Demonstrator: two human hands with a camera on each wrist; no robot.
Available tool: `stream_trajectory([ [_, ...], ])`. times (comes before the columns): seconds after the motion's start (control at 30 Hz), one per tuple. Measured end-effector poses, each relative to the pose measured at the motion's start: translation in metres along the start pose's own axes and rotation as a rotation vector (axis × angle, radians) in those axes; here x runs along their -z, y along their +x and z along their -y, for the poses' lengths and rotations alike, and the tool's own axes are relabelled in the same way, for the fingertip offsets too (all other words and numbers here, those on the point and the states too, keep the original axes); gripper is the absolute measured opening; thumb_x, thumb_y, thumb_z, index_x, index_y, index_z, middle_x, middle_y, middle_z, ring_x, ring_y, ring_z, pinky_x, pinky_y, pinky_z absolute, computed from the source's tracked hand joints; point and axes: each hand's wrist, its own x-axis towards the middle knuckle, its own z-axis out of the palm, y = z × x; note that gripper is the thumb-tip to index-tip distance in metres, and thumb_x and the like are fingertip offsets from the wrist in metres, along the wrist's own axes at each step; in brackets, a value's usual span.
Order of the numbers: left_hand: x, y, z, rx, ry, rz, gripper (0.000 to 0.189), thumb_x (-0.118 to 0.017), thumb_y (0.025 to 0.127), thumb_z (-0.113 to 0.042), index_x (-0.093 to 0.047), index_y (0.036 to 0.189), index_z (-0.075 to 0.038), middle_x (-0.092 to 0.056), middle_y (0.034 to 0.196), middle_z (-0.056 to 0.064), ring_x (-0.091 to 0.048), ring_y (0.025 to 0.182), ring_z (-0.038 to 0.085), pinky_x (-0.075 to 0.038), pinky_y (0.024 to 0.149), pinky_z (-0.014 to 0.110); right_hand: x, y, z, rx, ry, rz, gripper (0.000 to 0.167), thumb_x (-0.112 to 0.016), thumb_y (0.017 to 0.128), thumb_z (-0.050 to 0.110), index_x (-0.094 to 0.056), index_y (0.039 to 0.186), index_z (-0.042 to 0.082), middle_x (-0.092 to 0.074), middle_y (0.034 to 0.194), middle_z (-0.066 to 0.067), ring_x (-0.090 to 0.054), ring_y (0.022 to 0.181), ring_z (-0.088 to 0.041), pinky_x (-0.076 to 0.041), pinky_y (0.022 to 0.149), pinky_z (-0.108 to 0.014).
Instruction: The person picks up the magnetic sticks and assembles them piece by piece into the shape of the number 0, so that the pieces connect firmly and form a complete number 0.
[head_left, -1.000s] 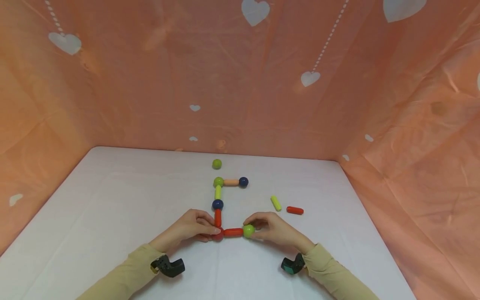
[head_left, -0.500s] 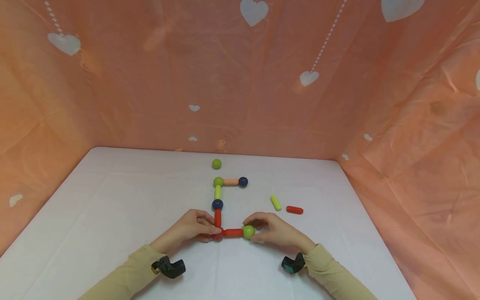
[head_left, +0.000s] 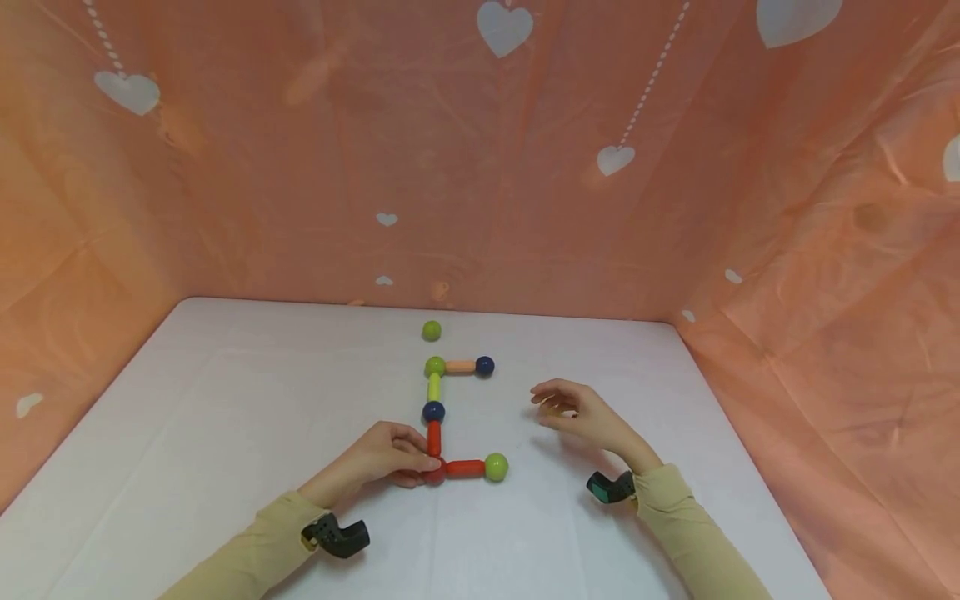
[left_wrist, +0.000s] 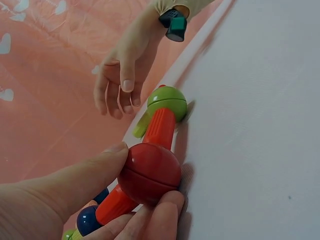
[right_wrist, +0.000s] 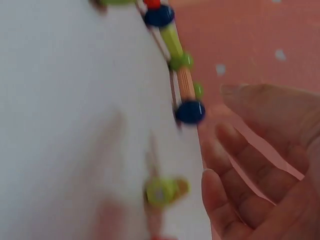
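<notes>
My left hand (head_left: pixel 390 454) pinches a red ball (left_wrist: pixel 150 172) between thumb and fingers at the near corner of a joined ball-and-rod figure on the table. From that ball one red rod (head_left: pixel 466 468) runs right to a green ball (head_left: pixel 497 467). Another red rod (head_left: pixel 434 437) leads up to a dark blue ball (head_left: pixel 433 412), then a yellow-green rod (head_left: pixel 434 387) and a second green ball (head_left: pixel 435 366). My right hand (head_left: pixel 588 414) is raised above the table, fingers loosely bent around nothing. Below it, a loose yellow-green rod (right_wrist: pixel 162 192) shows in the right wrist view.
A peach rod (head_left: pixel 461 367) and another dark blue ball (head_left: pixel 485 366) form the figure's far arm. One separate green ball (head_left: pixel 432 331) lies behind it. A red end (right_wrist: pixel 162 238) shows at the right wrist view's bottom. Orange cloth (head_left: pixel 480 208) walls the white table (head_left: pixel 247 400).
My right hand has let go of the near green ball and moved up and right, covering the loose rods in the head view. The left hand keeps its hold.
</notes>
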Motion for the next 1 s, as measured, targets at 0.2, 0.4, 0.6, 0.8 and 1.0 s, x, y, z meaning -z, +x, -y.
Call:
stream_trajectory([
  [0.2, 0.001, 0.001, 0.001, -0.005, -0.005, 0.013, 0.045, -0.082, 0.077, -0.020, -0.059, 0.106, 0.005, -0.070, 0.086, 0.010, -0.067, 0.072, 0.019, -0.058, 0.066, 0.032, 0.025, -0.012, -0.016, -0.043, -0.012, -0.071, 0.043, -0.070, 0.085, -0.002, -0.054, 0.124, -0.008, -0.062, 0.112, -0.021, -0.060, 0.101, -0.035, -0.049, 0.090, -0.043],
  [0.4, 0.001, 0.001, 0.000, -0.002, -0.004, 0.012, 0.045, -0.082, 0.077, -0.019, -0.059, 0.107, 0.005, -0.070, 0.086, 0.010, -0.067, 0.073, 0.019, -0.058, 0.067, 0.032, 0.037, -0.026, -0.029, -0.102, -0.017, -0.069, 0.046, -0.075, 0.082, 0.004, -0.056, 0.123, -0.005, -0.063, 0.109, -0.020, -0.061, 0.098, -0.035, -0.052, 0.085, -0.036],
  [0.6, 0.001, 0.001, 0.001, 0.003, 0.000, 0.006, 0.044, -0.082, 0.077, -0.020, -0.060, 0.107, 0.004, -0.070, 0.086, 0.010, -0.067, 0.073, 0.020, -0.058, 0.066, 0.033, 0.039, -0.034, -0.038, -0.173, -0.125, -0.030, 0.041, -0.074, 0.083, 0.005, -0.059, 0.121, 0.002, -0.065, 0.109, -0.009, -0.060, 0.097, -0.025, -0.052, 0.082, -0.029],
  [0.8, 0.001, 0.002, 0.002, -0.006, -0.006, 0.013, 0.044, -0.082, 0.077, -0.019, -0.060, 0.106, 0.004, -0.070, 0.086, 0.010, -0.067, 0.072, 0.020, -0.058, 0.066, 0.033, 0.038, -0.037, -0.042, -0.177, -0.227, -0.026, 0.035, -0.074, 0.082, 0.003, -0.063, 0.116, 0.006, -0.065, 0.105, -0.002, -0.059, 0.094, -0.020, -0.051, 0.083, -0.029],
  [1.0, 0.000, 0.000, 0.001, -0.008, -0.004, 0.013, 0.044, -0.082, 0.077, -0.020, -0.060, 0.106, 0.004, -0.070, 0.086, 0.010, -0.067, 0.072, 0.019, -0.058, 0.066, 0.032, 0.038, -0.037, -0.040, -0.148, -0.281, -0.035, 0.029, -0.070, 0.085, 0.001, -0.066, 0.113, 0.008, -0.065, 0.104, -0.002, -0.059, 0.092, -0.019, -0.052, 0.082, -0.030],
])
